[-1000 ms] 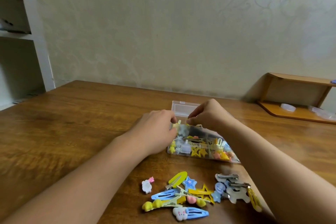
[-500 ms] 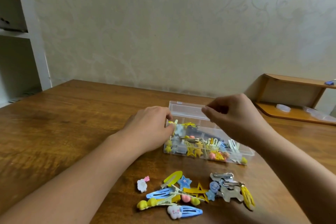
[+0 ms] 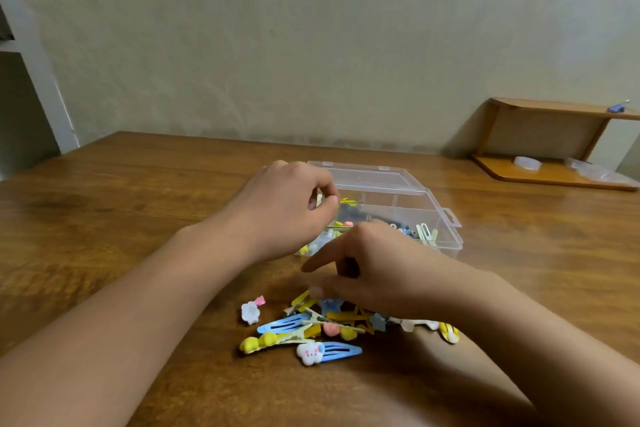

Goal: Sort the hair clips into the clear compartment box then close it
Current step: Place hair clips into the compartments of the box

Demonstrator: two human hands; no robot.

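The hair clips (image 3: 304, 326) lie mostly in a loose heap on the wooden table (image 3: 121, 218), just in front of the clear compartment box (image 3: 436, 215), which stands open with its lid (image 3: 363, 177) laid back toward the wall and a good many clips already in its near compartments. Half a second ago our right hand (image 3: 377, 270) was raised over the box by the lid; it has now come down toward us and sits over the far edge of the heap, so we judge that one placing is finished and the next pick is beginning, with plenty of sorting left before the lid can be shut. On that hand the forefinger (image 3: 318, 263) points out to the left and the thumb (image 3: 320, 291) rests at the edge of a yellow clip (image 3: 300, 300), the two parted and the other fingers curled under; we see nothing gripped between them yet. Our left hand (image 3: 280, 211) has stayed at the box's left end, its fingers curled in with the tips drawn together over the near-left compartment; we cannot tell whether they pinch a small clip or merely touch the box.
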